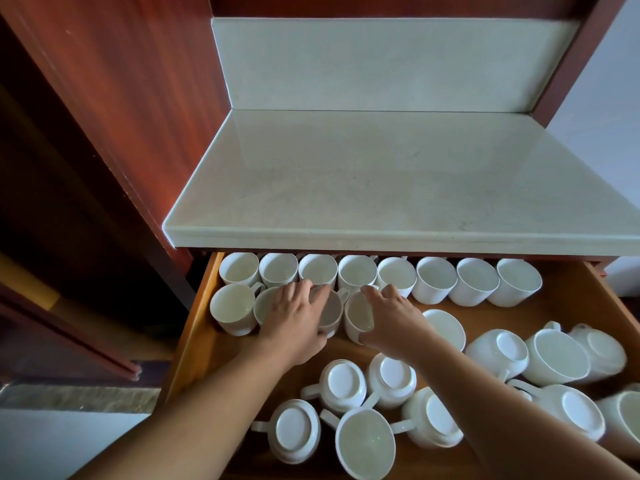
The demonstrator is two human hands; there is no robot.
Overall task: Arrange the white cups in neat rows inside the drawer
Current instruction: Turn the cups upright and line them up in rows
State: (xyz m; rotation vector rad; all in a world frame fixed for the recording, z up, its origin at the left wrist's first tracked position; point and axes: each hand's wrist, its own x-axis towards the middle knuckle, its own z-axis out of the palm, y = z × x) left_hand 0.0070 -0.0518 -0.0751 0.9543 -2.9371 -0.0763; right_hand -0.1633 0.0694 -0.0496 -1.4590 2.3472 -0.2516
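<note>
Head view, looking down into an open wooden drawer (204,327) pulled out beneath a pale stone desk (398,174). Eight white cups stand upright in a straight back row (377,277), rims touching. A second row is started in front: one upright cup at the far left (232,308), then two or three more partly hidden under the hands. The left hand (294,317) lies spread over a cup (330,313), fingers draped on its rim; the right hand (394,315) curls loosely around the neighbouring cup (358,318), thumb below. Whether either grip is firm, I cannot tell. About ten or eleven loose cups (408,403) lie jumbled toward the front and right, many upside down or tipped. These look like glazed ceramic: rigid, smooth, moderately heavy, likely to chip if knocked together. Best held around the body or by the handle.
</note>
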